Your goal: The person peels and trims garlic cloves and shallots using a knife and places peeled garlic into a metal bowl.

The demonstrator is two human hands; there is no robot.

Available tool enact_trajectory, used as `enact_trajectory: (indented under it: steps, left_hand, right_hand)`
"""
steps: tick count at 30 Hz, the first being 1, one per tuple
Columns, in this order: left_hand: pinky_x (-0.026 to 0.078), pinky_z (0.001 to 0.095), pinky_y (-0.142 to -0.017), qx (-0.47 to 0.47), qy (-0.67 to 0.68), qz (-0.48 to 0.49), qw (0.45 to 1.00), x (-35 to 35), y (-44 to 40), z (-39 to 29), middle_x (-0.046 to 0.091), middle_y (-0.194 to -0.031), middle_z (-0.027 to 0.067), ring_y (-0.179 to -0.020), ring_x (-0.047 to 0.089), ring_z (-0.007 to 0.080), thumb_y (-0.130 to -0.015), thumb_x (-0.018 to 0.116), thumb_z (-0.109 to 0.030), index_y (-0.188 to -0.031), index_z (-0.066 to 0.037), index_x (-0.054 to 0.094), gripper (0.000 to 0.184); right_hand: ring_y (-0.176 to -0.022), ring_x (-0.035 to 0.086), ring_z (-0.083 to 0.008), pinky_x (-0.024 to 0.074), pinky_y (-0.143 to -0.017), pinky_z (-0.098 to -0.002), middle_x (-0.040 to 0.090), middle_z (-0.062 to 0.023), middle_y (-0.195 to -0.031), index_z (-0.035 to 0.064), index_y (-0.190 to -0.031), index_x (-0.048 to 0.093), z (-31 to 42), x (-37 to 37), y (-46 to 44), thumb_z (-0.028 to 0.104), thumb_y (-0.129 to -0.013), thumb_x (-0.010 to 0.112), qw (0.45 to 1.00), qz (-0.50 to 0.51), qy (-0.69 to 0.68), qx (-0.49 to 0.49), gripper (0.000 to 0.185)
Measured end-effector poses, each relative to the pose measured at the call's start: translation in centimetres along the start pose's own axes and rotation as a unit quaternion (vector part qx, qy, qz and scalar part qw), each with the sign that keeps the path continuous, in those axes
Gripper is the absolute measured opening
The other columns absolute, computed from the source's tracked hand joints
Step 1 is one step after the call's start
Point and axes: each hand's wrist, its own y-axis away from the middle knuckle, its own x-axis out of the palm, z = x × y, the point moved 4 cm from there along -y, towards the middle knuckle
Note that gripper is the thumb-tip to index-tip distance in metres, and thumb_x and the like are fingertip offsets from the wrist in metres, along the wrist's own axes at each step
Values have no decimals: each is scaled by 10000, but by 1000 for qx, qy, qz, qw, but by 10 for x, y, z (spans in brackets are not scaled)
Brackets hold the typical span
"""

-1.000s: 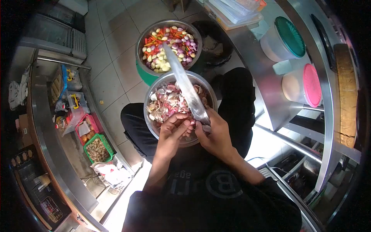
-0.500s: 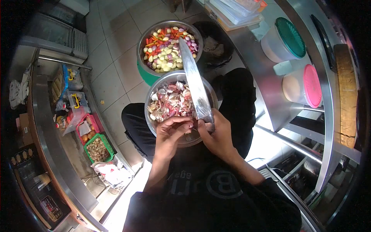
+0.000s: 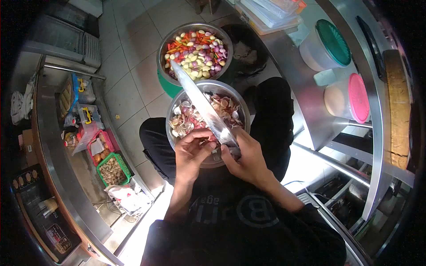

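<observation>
Knife, clamped in the right grip, slants forward over the bowl of skins; just beside, the left grip pinches a mostly hidden reddish piece. Peeling seems in hand; the next stroke calls for a short, controlled push.

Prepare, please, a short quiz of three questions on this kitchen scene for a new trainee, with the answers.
1. Which hand holds the knife?
2. True or false: the bowl of peelings is nearer the camera than the bowl with red chillies.
3. Fill the gap: beside the green-lidded tub is another tub with a ____ lid.

Key: 1. The right hand. 2. True. 3. Pink.
</observation>
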Motion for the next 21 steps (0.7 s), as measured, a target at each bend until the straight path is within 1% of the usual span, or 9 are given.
enact_trajectory:
  steps: [2, 6, 8, 12, 14, 17, 21]
  left_hand:
    - [595, 345, -1037, 7, 2, 4, 1000, 1, 1, 2, 747, -1217, 127, -1139, 718, 195, -926, 767, 140, -1213, 60, 732, 300]
    - [587, 348, -1044, 11, -4, 21, 1000, -1, 3, 5, 758, -1187, 128, -1130, 725, 201, -922, 765, 150, -1245, 77, 722, 333]
    - [584, 351, -1045, 5, -4, 17, 1000, 0, 3, 7, 759, -1192, 131, -1126, 727, 200, -926, 763, 148, -1252, 76, 722, 336]
    - [576, 355, -1038, 5, 19, 3, 1000, 5, 1, 3, 763, -1202, 134, -1110, 730, 195, -943, 750, 135, -1251, 66, 721, 317]
    - [575, 352, -1032, 6, 30, 6, 1000, 5, 0, 3, 761, -1203, 129, -1104, 729, 193, -946, 744, 134, -1251, 61, 715, 315]
    - [573, 346, -1021, 10, 43, 10, 999, 4, -3, 6, 757, -1207, 120, -1097, 725, 188, -948, 735, 135, -1255, 53, 701, 319]
    - [573, 343, -1018, 19, 43, 4, 999, 4, -3, 4, 749, -1213, 112, -1096, 718, 183, -942, 734, 139, -1267, 48, 687, 340]
  right_hand:
    - [-933, 675, -520, 565, -808, -541, 645, -260, -1058, -28, -1202, 586, -4, 4, 2, 93, -955, 709, 999, 32, 14, -6, 302]
    - [-914, 664, -526, 555, -788, -556, 627, -257, -1006, -19, -1168, 572, -6, 5, 3, 88, -965, 692, 999, 36, 23, 3, 259]
    - [-913, 667, -524, 554, -775, -546, 635, -260, -981, -16, -1159, 579, -9, 4, 3, 83, -973, 687, 997, 60, 49, 21, 236]
    - [-918, 682, -514, 557, -780, -526, 655, -266, -978, -16, -1183, 589, -11, 3, 1, 81, -977, 687, 999, 38, 12, 16, 248]
    - [-942, 697, -508, 563, -798, -506, 678, -276, -1009, -21, -1220, 597, -9, 1, 0, 79, -976, 690, 999, 26, -17, 10, 280]
    - [-955, 703, -509, 567, -818, -500, 684, -287, -1027, -32, -1246, 597, -8, 0, 0, 84, -972, 695, 1000, 14, -17, 8, 313]
    - [-952, 698, -519, 564, -815, -504, 682, -293, -1017, -42, -1228, 596, -5, 0, -1, 86, -970, 698, 999, 8, -42, 19, 306]
